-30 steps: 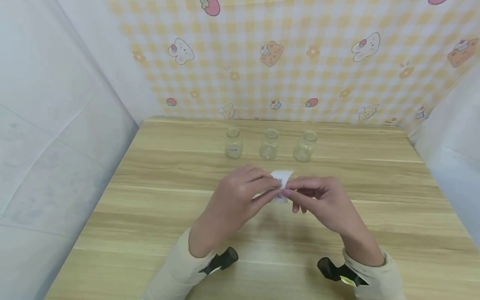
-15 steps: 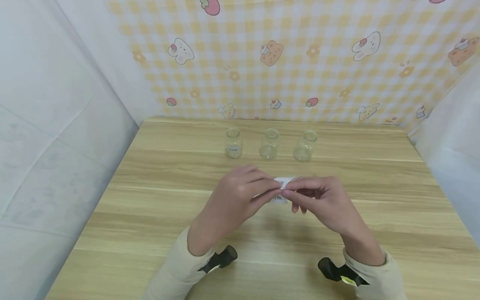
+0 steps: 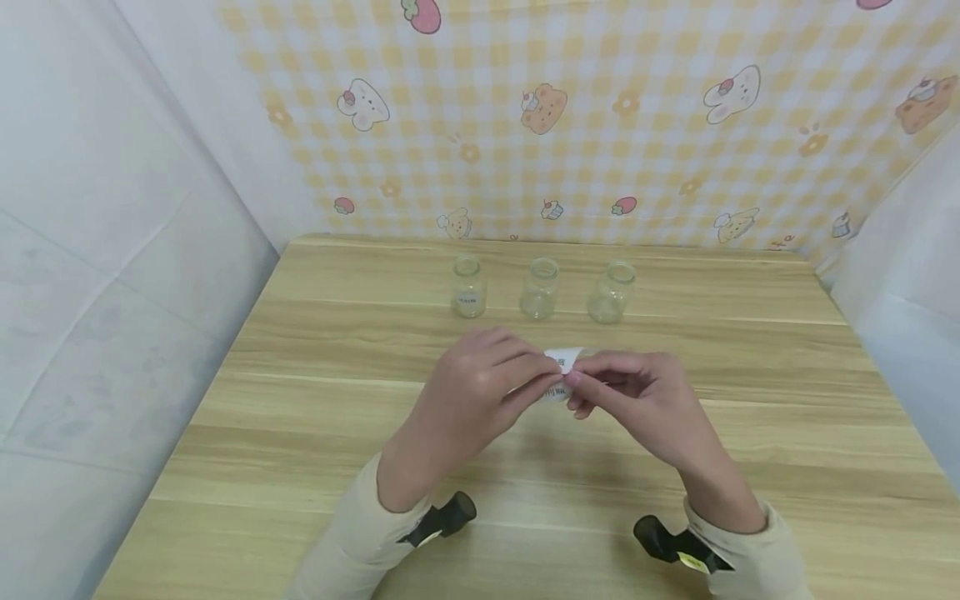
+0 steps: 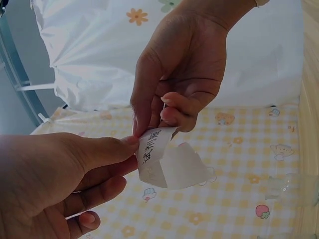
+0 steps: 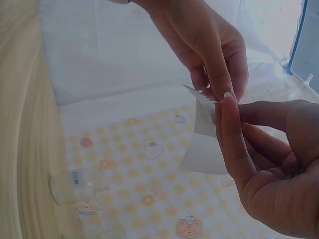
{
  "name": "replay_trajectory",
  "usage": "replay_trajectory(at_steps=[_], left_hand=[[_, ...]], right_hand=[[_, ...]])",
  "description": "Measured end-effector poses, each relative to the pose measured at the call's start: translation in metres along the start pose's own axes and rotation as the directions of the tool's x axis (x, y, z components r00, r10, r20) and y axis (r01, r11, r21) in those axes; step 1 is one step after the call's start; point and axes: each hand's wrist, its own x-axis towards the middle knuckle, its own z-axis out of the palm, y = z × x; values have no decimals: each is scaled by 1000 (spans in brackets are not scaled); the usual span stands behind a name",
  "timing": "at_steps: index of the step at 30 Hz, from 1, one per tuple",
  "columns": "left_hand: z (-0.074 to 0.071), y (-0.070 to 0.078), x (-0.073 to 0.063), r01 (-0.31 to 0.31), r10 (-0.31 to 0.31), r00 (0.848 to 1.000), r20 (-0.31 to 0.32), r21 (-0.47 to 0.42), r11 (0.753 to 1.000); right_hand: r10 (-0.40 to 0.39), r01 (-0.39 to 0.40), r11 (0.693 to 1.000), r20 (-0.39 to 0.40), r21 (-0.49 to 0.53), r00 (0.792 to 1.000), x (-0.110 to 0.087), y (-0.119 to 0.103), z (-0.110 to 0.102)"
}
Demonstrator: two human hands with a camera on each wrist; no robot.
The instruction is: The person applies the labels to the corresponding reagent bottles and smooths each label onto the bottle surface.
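In the head view, a small white label sheet point(image 3: 562, 360) with dark printed characters is held above the table, between both hands. My left hand point(image 3: 480, 392) pinches its left side between thumb and fingers. My right hand point(image 3: 645, 400) pinches the sheet close beside the left fingertips. Seen from the left wrist, the paper point(image 4: 184, 167) is bent, with writing on the upper strip and a blank part hanging behind. From the right wrist, the fingers partly hide the sheet point(image 5: 204, 154).
Three lidless glass jars stand in a row behind the hands: a left jar point(image 3: 469, 292) bearing a small printed label, a middle jar point(image 3: 539, 292) and a right jar point(image 3: 611, 293). The wooden table point(image 3: 315, 400) meets a yellow checked cloth point(image 3: 487, 108) at the back.
The sheet's upper part dipped, then rose slightly, and the sheet now looks more curved. My right fingertips have shifted slightly to the left; my left hand stays almost still.
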Motion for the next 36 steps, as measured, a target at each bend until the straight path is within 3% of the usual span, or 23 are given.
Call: replay_trajectory(at_steps=[5,12,20,30,36], left_hand=[[1,0,0,14,-14,1000,7,21,1000],[1,-1,0,61,-61,998,-3,9,998],[-4,-4,-2,137,-138,990,-30,-34,990],[-17,-12,-5,239,-238,968,-74,-5,971],[-25,-19,-7,317,-313,943,-116,16,948]], right_hand=[[-2,2,1000,9,26,1000,1,0,1],[67,-67,998,5,-3,998,2,1,2],[51,-51,999,44,11,998,4,6,6],[117,-120,993,88,23,989,6,14,13],[181,-184,983,156,9,971,9,26,20]])
